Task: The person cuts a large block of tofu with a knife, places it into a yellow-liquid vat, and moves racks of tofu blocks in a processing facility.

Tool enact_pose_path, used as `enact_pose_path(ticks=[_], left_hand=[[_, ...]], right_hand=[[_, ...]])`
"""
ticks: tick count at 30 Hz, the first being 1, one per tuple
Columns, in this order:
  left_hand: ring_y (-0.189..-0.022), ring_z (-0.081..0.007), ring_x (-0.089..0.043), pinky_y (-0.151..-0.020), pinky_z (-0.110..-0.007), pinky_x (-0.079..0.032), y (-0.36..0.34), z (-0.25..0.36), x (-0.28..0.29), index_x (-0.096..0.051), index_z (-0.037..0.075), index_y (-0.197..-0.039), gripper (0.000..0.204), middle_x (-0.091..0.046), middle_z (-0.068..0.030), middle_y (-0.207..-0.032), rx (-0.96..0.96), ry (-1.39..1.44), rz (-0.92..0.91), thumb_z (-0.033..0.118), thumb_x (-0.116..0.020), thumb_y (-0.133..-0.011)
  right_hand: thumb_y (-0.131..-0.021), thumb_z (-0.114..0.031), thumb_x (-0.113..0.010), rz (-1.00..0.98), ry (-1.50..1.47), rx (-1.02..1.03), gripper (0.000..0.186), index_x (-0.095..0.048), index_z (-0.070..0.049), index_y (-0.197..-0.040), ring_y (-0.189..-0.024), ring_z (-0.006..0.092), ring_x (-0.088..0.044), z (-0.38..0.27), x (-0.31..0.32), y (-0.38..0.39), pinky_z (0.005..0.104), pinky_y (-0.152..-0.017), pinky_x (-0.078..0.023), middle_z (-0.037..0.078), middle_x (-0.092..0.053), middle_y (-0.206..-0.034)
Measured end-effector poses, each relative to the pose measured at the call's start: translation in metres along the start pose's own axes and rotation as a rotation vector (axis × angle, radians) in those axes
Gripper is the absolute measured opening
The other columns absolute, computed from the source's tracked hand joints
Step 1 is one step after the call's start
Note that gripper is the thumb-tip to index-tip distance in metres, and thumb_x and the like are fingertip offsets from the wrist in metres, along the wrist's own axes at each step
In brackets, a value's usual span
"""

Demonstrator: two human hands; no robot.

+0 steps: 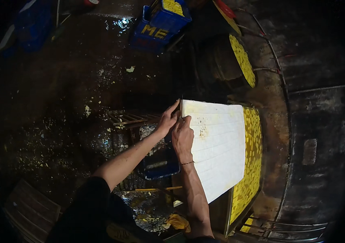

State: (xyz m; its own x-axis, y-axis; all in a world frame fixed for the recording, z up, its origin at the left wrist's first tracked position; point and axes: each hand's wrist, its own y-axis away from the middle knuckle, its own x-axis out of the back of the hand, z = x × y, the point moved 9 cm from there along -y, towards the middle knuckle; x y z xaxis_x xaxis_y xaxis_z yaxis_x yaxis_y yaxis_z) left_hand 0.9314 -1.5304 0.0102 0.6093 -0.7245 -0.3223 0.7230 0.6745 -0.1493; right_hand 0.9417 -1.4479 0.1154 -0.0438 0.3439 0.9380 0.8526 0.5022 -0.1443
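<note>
A white sheet (pixel 219 148), looking like cloth with faint creases and some brown specks, lies flat over a frame in front of me. At its far left corner, my left hand (pixel 167 120) is closed on the frame's brown edge, its index finger stretched along it. Just nearer, my right hand (pixel 183 135) is curled with the fingers pinched at the sheet's left edge; its fingertips are partly hidden. A dark bracelet circles my right wrist. Beyond the sheet's right side shows a tray of yellow pieces (pixel 253 152).
Below and left of the sheet sits a blue crate (pixel 156 171) beside a slatted rack (pixel 130 119). Stacked blue crates (pixel 160 26) and a large round vessel with yellow pieces (pixel 243 60) stand farther off. Scraps litter the dark, wet floor. A yellow cloth-like bundle (pixel 178 222) lies near me.
</note>
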Motion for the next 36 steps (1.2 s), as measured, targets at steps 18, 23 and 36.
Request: enact_pose_path(ticks=[18, 23, 36], left_hand=[[-0.076, -0.0196, -0.059, -0.061, -0.03, -0.048, 0.149, 0.033, -0.036, -0.063, -0.002, -0.092, 0.017, -0.056, -0.0086, -0.088, -0.08, -0.012, 0.104, 0.013, -0.069, -0.085], [-0.071, -0.021, -0.059, -0.061, -0.031, -0.047, 0.223, 0.045, -0.052, -0.061, 0.0, -0.092, 0.018, -0.056, -0.0105, -0.088, -0.192, -0.117, 0.132, 0.014, -0.069, -0.085], [-0.075, -0.0168, -0.052, -0.068, -0.031, -0.042, 0.392, -0.001, -0.106, -0.054, 0.003, -0.099, 0.029, -0.054, -0.0062, -0.081, 0.434, 0.107, 0.238, 0.031, -0.052, -0.098]], right_hand=[[-0.095, -0.008, -0.052, -0.101, 0.068, -0.031, 0.011, -0.044, -0.003, -0.1, -0.061, 0.0461, -0.059, 0.09, 0.051, 0.202, 0.0502, -0.048, -0.044, 0.028, -0.059, -0.068], [-0.094, -0.007, -0.053, -0.117, 0.062, -0.065, 0.013, -0.044, -0.002, -0.101, -0.063, 0.0458, -0.06, 0.118, 0.065, 0.268, 0.0499, -0.049, -0.045, 0.027, -0.06, -0.071], [-0.092, -0.01, -0.056, -0.009, -0.07, -0.019, 0.016, -0.053, -0.001, -0.106, -0.073, 0.0449, -0.063, 0.182, 0.095, 0.392, 0.0478, -0.059, -0.05, 0.027, -0.064, -0.084]])
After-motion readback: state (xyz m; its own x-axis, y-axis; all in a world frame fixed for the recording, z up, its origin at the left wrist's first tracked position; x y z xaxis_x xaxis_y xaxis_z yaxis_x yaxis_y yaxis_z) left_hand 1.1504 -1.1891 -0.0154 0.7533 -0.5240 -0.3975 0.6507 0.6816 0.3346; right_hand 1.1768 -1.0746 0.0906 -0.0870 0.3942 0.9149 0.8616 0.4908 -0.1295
